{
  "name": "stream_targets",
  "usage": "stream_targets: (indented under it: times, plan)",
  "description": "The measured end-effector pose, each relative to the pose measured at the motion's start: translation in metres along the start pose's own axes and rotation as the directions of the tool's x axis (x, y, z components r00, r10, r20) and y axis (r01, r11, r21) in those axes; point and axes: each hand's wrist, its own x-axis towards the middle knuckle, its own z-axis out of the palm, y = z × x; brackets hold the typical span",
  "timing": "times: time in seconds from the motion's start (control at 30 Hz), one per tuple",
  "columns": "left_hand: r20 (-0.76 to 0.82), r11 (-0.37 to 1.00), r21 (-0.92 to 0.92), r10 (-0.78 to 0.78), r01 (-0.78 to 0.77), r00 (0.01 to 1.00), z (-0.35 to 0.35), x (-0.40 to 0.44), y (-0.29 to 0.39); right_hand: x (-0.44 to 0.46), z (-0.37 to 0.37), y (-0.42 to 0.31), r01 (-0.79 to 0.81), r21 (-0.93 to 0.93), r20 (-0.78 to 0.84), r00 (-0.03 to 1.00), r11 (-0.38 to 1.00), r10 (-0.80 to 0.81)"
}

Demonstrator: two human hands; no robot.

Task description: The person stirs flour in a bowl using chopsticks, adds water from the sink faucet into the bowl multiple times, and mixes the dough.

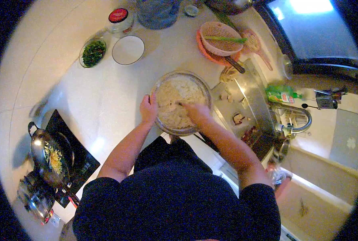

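bowl right at the centre of the head view, round and wide, set by the near edge of the pale counter, and it's loaded with a pale, lumpy mixture! left hand on the near-left side of it, fingers bent in against the wall and the rim, a firm clasp on the bowl. and the right hand is over the opposite side, reaching in from the right, fingertips down at the mixture; a small dark spot shows at their ends, too blurred to name. how far those fingers are spread, and whether they grip anything, i cannot tell.

look beyond the bowl: a white dish, and just beside it a glass dish of chopped greens, with a red-lidded jar behind the pair. over to the right, a pink colander with a long green stalk laid across it!

down the left side, a dark wok sits on a black cooktop, yellow and green bits of food inside it. and on the right, the metal sink, scraps scattered in it, a curved faucet at its side, a green bottle near that.
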Motion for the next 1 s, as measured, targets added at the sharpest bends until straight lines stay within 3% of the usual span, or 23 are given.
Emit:
stream_targets:
  times: [0.07,0.17,0.27,0.37,0.47,0.57,0.67,0.77,0.87,0.9,1.0]
  plan:
    - [0.019,0.998,0.059,0.024,-0.025,1.0,-0.004,0.0,-0.002,0.022,-0.023,0.013,0.033,-0.229,-0.04,0.998,0.973,-0.043]
    - [0.016,0.998,0.053,0.031,-0.032,0.999,-0.004,0.001,0.006,0.025,-0.066,0.028,0.204,-0.495,-0.177,0.928,0.845,-0.328]
    - [0.003,0.999,0.04,0.019,-0.019,1.0,0.001,-0.001,-0.001,0.027,-0.096,0.027,0.218,-0.629,-0.13,0.917,0.747,-0.377]
    - [0.013,0.999,-0.013,-0.036,0.036,0.999,-0.005,0.001,0.006,0.021,-0.089,0.044,0.108,-0.537,-0.172,0.957,0.836,-0.234]
    - [-0.04,0.985,-0.133,-0.115,0.109,0.993,-0.005,-0.007,0.016,-0.004,-0.056,0.05,0.028,-0.495,-0.029,0.998,0.868,-0.049]
    - [-0.049,0.977,-0.146,-0.162,0.153,0.986,-0.003,-0.007,0.012,-0.043,-0.053,0.042,0.158,-0.435,0.084,0.987,0.886,-0.135]
    - [-0.048,0.98,-0.131,-0.155,0.147,0.987,0.004,-0.005,0.0,-0.048,-0.043,0.039,0.147,-0.372,0.267,0.963,0.916,-0.045]
    - [-0.051,0.982,-0.135,-0.142,0.134,0.989,0.002,-0.006,0.009,-0.056,-0.029,0.039,0.129,-0.138,0.157,0.982,0.982,-0.107]
    - [-0.022,0.985,-0.093,-0.145,0.142,0.989,0.0,-0.006,0.008,-0.04,0.024,0.051,0.167,0.195,0.232,0.95,0.966,-0.211]
    - [-0.005,0.983,-0.094,-0.159,0.158,0.987,0.001,-0.005,0.006,-0.038,0.025,0.044,0.357,0.212,0.09,0.92,0.91,-0.382]
    - [0.013,0.985,-0.092,-0.145,0.145,0.989,0.0,-0.004,0.006,-0.041,0.016,0.025,0.085,0.453,0.247,0.945,0.888,-0.216]
